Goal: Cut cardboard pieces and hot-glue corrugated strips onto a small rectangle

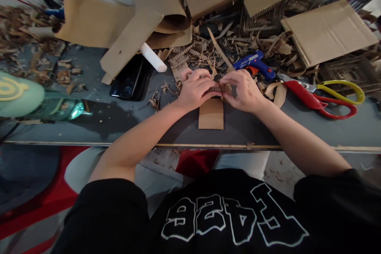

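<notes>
My left hand (196, 89) and my right hand (241, 90) meet over the table, both with fingers closed on a small strip of corrugated cardboard (216, 88). Much of the strip is hidden by my fingers. Just below them a flat rectangular cardboard piece (211, 116) lies on the table, its upper end covered by the hands. Beyond my right hand rests a blue glue gun (253, 64). A long thin cardboard sliver (219, 49) slants up behind the fingers.
Scissors (324, 95) with red and yellow handles lie at right. Cardboard scraps (196, 51), a cardboard roll (160, 0) and a cardboard sheet (330, 33) crowd the back. A black phone (130, 79), a white stick (153, 57) and a green bottle (56, 107) are at left.
</notes>
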{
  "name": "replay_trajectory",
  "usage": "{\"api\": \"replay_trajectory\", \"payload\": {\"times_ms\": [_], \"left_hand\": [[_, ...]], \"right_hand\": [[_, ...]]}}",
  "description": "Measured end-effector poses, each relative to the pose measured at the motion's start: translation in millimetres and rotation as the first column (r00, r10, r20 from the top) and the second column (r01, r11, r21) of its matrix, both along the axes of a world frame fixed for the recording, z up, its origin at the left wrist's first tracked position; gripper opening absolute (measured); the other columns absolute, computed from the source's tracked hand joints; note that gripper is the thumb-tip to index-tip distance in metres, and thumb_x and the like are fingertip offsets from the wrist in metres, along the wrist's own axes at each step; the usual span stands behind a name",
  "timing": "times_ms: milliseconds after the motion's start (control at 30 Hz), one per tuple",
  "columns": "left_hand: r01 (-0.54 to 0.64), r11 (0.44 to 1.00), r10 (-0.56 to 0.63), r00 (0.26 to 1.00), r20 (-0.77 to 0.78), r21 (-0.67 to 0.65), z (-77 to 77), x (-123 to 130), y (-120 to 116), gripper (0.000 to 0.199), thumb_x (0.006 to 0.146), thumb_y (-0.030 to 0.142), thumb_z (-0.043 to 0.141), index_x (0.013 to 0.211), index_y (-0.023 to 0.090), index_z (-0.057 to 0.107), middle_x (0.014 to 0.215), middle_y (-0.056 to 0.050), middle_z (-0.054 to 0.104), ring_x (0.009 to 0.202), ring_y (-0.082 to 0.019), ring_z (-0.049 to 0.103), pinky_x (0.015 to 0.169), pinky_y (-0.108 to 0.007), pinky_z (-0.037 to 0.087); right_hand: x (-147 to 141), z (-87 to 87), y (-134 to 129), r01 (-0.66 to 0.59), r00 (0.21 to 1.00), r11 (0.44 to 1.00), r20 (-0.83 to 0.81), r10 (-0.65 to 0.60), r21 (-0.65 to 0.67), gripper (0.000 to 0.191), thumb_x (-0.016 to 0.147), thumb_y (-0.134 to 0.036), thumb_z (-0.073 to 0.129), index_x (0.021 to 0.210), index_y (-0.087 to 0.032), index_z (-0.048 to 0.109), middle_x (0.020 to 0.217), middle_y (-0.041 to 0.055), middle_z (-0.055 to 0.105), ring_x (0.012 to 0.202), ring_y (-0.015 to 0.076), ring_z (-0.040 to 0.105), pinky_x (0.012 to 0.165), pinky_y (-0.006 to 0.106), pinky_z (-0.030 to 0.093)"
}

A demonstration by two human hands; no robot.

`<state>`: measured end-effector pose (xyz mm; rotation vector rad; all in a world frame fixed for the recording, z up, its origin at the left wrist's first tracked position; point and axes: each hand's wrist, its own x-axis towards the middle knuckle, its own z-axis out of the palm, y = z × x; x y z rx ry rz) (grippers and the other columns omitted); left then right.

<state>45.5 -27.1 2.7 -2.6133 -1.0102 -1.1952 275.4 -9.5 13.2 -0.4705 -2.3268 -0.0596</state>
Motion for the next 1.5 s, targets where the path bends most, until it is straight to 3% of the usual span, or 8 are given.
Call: {"api": "replay_trajectory", "payload": {"times_ms": [167, 367, 567, 700, 800, 933, 1133, 1500], "left_hand": [[-0.026, 0.999, 0.025, 1.0, -0.011, -0.048, 1.1, 0.1, -1.2, 0.052, 0.093, 0.067, 0.049, 0.1, 0.022, 0.075, 0.084, -0.008, 0.077, 0.109, -0.027, 0.068, 0.098, -0.048, 0.053], [-0.071, 0.997, 0.072, 0.997, 0.033, -0.027, 0.5, -0.8, -3.6, 0.047, 0.097, 0.064, 0.048, 0.105, 0.025, 0.073, 0.089, -0.006, 0.077, 0.108, -0.026, 0.069, 0.1, -0.048, 0.052], [-0.125, 0.992, 0.124, 0.992, 0.037, 0.02, -5.6, -1.2, 0.6, 0.046, 0.098, 0.062, 0.049, 0.11, 0.024, 0.072, 0.09, -0.006, 0.078, 0.106, -0.025, 0.07, 0.094, -0.043, 0.055], [-0.109, 0.993, 0.106, 0.992, 0.069, 0.049, -1.2, -1.1, 0.2, 0.041, 0.098, 0.057, 0.054, 0.11, 0.023, 0.073, 0.09, -0.007, 0.078, 0.104, -0.025, 0.07, 0.093, -0.041, 0.055], [-0.1, 0.992, 0.093, 0.992, 0.08, 0.076, 4.2, 0.3, -2.9, 0.038, 0.102, 0.05, 0.051, 0.113, 0.021, 0.074, 0.091, -0.008, 0.078, 0.104, -0.025, 0.068, 0.092, -0.041, 0.055], [-0.093, 0.992, 0.084, 0.991, 0.1, 0.085, 6.0, 2.6, -5.1, 0.032, 0.103, 0.04, 0.051, 0.112, 0.02, 0.074, 0.093, -0.007, 0.079, 0.106, -0.024, 0.068, 0.092, -0.039, 0.054], [-0.114, 0.99, 0.12, 0.99, 0.074, -0.081, -0.2, 3.5, -1.3, 0.032, 0.103, 0.045, 0.051, 0.109, 0.023, 0.073, 0.094, -0.005, 0.078, 0.112, -0.024, 0.066, 0.097, -0.044, 0.052], [-0.116, 0.991, 0.121, 0.99, 0.074, -0.068, -1.9, 4.6, -0.1, 0.034, 0.101, 0.048, 0.051, 0.106, 0.023, 0.075, 0.09, -0.006, 0.076, 0.111, -0.024, 0.066, 0.092, -0.041, 0.053]], "right_hand": [[-1.0, -2.4, 0.5, 0.003, 1.0, 0.999, 0.007, -0.003, -0.047, 0.045, 0.093, -0.026, 0.05, 0.136, -0.019, 0.04, 0.109, 0.0108, 0.067, 0.097, 0.0253, 0.068, 0.082, 0.046, 0.055], [0.7, -0.4, -1.3, 0.042, 0.998, 0.993, -0.048, -0.047, -0.107, 0.058, 0.094, -0.041, 0.059, 0.143, -0.021, 0.037, 0.119, 0.0129, 0.068, 0.102, 0.0262, 0.069, 0.085, 0.044, 0.056], [-0.7, 10.6, -8.0, 0.106, 0.993, 0.993, -0.051, -0.108, -0.04, 0.049, 0.094, -0.034, 0.06, 0.14, -0.019, 0.05, 0.111, 0.0082, 0.075, 0.104, 0.0259, 0.071, 0.088, 0.042, 0.057], [-4.5, 11.2, -8.8, 0.203, 0.976, 0.979, -0.071, -0.204, -0.019, 0.026, 0.098, -0.03, 0.057, 0.12, -0.021, 0.067, 0.106, 0.007, 0.077, 0.099, 0.0236, 0.072, 0.084, 0.039, 0.058], [-5.5, 10.4, -8.0, 0.242, 0.963, 0.97, -0.114, -0.243, -0.024, 0.022, 0.1, -0.028, 0.054, 0.114, -0.023, 0.07, 0.108, 0.0058, 0.077, 0.101, 0.0225, 0.071, 0.09, 0.04, 0.057], [-4.9, 10.9, -7.0, 0.207, 0.967, 0.978, -0.157, -0.201, 0.018, 0.022, 0.1, -0.025, 0.055, 0.115, -0.023, 0.07, 0.108, 0.0045, 0.078, 0.099, 0.02, 0.072, 0.089, 0.035, 0.058], [-3.6, 11.2, -5.1, 0.22, 0.968, 0.975, -0.128, -0.215, 0.022, 0.023, 0.101, -0.025, 0.053, 0.112, -0.021, 0.072, 0.103, 0.0039, 0.078, 0.097, 0.0177, 0.072, 0.085, 0.03, 0.058], [-5.9, 12.8, -11.1, 0.198, 0.974, 0.976, -0.093, -0.206, -0.093, 0.025, 0.101, -0.036, 0.056, 0.109, -0.023, 0.076, 0.096, 0.0029, 0.078, 0.091, 0.0155, 0.073, 0.081, 0.027, 0.058]]}}
